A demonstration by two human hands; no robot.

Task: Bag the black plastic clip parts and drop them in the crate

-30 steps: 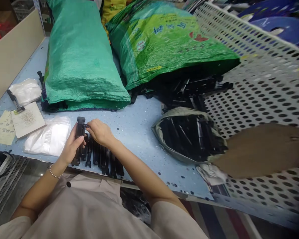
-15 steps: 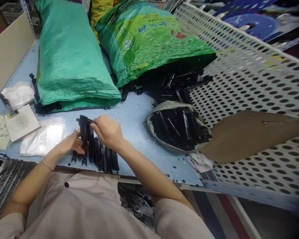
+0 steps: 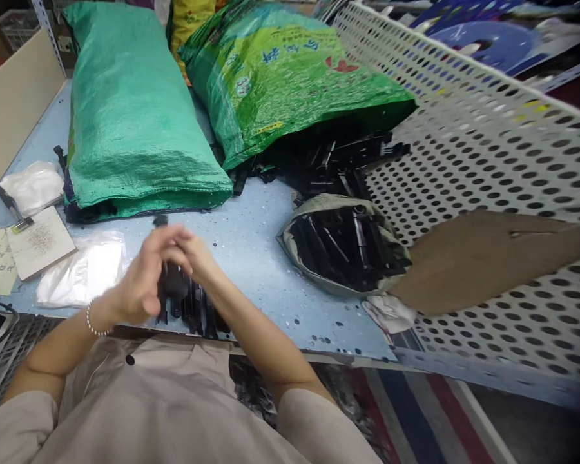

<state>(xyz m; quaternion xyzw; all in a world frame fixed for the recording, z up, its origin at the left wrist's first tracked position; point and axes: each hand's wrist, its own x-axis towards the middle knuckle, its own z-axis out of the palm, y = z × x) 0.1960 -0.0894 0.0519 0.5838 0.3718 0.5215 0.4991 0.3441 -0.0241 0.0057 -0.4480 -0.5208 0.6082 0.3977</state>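
My left hand point(image 3: 142, 277) is raised over the front of the table, blurred, with its thumb apart from its arched fingers and nothing visible in its grasp. Its fingertips overlap my right hand point(image 3: 198, 258), whose own fingers are mostly hidden, so its grip cannot be made out. Under and between the hands is a dark, blurred black part point(image 3: 173, 283). A row of slim black pieces point(image 3: 193, 309) lies side by side at the table's front edge, partly covered by the hands and right forearm.
Clear plastic bags point(image 3: 84, 270) and a small white tile point(image 3: 41, 241) lie to the left. Behind are a teal sack point(image 3: 135, 116) and a green sack point(image 3: 290, 84) spilling black parts. An open grey-green bag point(image 3: 343, 245) of black parts rests by the perforated white panel point(image 3: 488, 154).
My left hand has risen and moved over towards my right, its fingers now across the right fingertips. My right hand has shifted slightly left and down, and the upright black pieces are more hidden.
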